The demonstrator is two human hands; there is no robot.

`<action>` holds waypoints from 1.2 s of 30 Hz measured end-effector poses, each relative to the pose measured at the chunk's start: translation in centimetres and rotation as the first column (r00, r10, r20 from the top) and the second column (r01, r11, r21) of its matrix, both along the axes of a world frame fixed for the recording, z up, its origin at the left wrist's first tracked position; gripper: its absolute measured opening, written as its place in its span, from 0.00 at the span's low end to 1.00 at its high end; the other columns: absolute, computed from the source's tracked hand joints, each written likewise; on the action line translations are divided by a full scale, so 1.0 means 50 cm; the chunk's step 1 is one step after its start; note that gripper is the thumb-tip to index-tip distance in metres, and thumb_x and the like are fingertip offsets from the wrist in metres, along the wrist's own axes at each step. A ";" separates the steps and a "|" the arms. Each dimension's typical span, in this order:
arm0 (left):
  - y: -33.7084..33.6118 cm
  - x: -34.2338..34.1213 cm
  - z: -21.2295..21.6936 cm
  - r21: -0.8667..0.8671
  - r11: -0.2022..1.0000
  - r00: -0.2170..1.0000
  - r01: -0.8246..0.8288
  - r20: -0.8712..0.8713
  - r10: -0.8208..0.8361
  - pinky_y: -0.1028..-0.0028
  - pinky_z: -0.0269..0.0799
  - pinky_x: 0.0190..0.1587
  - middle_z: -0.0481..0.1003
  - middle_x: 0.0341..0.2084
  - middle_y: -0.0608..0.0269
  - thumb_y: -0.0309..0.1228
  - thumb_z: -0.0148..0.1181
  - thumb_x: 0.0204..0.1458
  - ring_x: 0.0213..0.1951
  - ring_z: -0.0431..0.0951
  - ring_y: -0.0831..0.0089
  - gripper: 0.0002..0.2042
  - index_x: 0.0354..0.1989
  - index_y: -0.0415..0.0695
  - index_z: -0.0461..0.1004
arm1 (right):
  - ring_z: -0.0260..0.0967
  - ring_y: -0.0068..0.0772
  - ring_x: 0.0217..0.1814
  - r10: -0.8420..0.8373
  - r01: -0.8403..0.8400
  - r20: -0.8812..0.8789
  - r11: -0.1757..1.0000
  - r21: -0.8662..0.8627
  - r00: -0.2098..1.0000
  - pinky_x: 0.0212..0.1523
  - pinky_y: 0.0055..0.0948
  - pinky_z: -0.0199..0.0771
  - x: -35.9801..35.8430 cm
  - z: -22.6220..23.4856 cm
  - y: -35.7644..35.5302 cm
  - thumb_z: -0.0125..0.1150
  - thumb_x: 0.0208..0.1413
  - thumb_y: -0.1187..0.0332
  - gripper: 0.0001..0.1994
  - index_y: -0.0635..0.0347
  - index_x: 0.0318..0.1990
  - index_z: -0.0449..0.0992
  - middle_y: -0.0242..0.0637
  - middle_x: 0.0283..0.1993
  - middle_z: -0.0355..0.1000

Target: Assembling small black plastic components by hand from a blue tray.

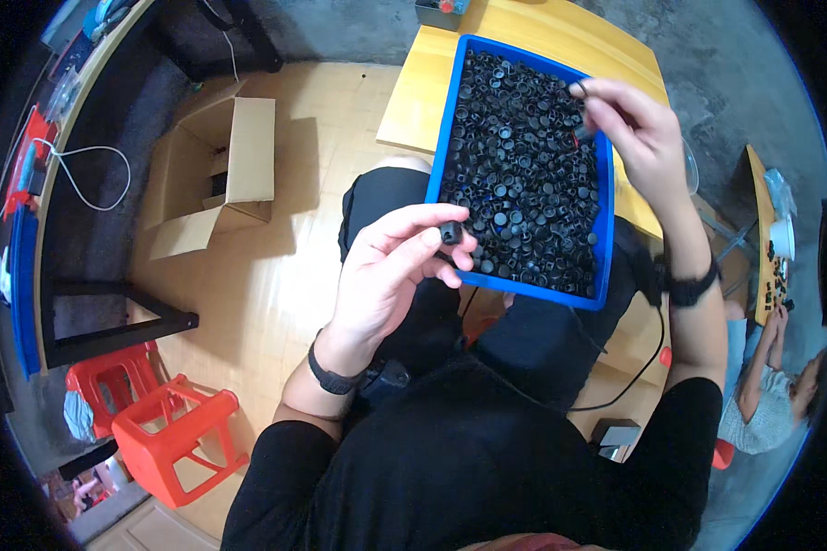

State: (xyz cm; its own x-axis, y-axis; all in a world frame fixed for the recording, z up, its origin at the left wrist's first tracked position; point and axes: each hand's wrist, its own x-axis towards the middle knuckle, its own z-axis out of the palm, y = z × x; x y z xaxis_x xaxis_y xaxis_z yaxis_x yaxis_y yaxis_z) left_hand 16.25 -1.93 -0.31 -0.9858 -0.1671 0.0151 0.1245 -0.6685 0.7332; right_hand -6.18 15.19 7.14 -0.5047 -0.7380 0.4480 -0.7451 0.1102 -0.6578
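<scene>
My left hand (390,266) pinches a small black cylindrical plastic part (451,232) with a hole in its end, over the near left corner of a blue tray (533,290). Loose black plastic caps (515,165) fill this tray, which rests across my lap and the table edge. Above the tray's far right side, my right hand (639,129) has thumb and index finger closed on what looks like a small black ring (578,89). A small dark piece with a red end (579,136) shows below those fingers; whether that hand holds it is unclear.
A yellow wooden table (413,106) stands beyond the tray. On the floor at left are an open cardboard box (251,151) and red plastic stools (175,441). A dark-framed bench (92,101) runs along the left. At far right, another person (767,404) works at a small table (761,230).
</scene>
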 end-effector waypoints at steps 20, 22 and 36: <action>0.132 0.100 0.050 -0.139 0.989 0.992 -0.050 -0.122 0.033 0.77 0.72 0.39 0.75 0.35 0.58 0.26 0.50 0.56 0.37 0.75 0.76 0.11 0.46 0.35 0.69 | 0.62 0.22 0.17 -0.093 0.104 0.078 0.983 -0.153 0.993 0.19 0.22 0.64 0.405 -0.052 0.068 0.69 0.40 0.70 0.18 0.62 0.41 0.73 0.33 0.23 0.69; 0.137 0.104 0.049 -0.187 0.980 0.992 -0.063 -0.119 0.041 0.78 0.72 0.41 0.75 0.35 0.59 0.24 0.51 0.55 0.37 0.75 0.77 0.11 0.45 0.35 0.70 | 0.64 0.23 0.17 -0.135 0.148 0.084 0.972 -0.184 0.987 0.19 0.23 0.64 0.410 -0.058 0.069 0.70 0.38 0.71 0.17 0.62 0.38 0.73 0.33 0.22 0.69; 0.104 0.097 0.034 -0.415 0.904 0.995 -0.102 -0.034 0.096 0.80 0.73 0.33 0.76 0.31 0.60 0.24 0.55 0.52 0.30 0.75 0.79 0.11 0.43 0.34 0.72 | 0.69 0.35 0.22 -0.047 0.062 0.140 0.992 -0.106 0.989 0.22 0.27 0.66 0.382 -0.081 0.071 0.61 0.47 0.72 0.06 0.64 0.32 0.74 0.40 0.23 0.70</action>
State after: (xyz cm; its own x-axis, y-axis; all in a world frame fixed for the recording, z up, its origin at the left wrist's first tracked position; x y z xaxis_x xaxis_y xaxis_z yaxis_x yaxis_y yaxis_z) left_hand 21.08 3.29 1.38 -0.9639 -0.2395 0.1165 0.1850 -0.2874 0.9398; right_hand 12.91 18.72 3.11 -0.6049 -0.6577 0.4489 -0.6420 0.0694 -0.7635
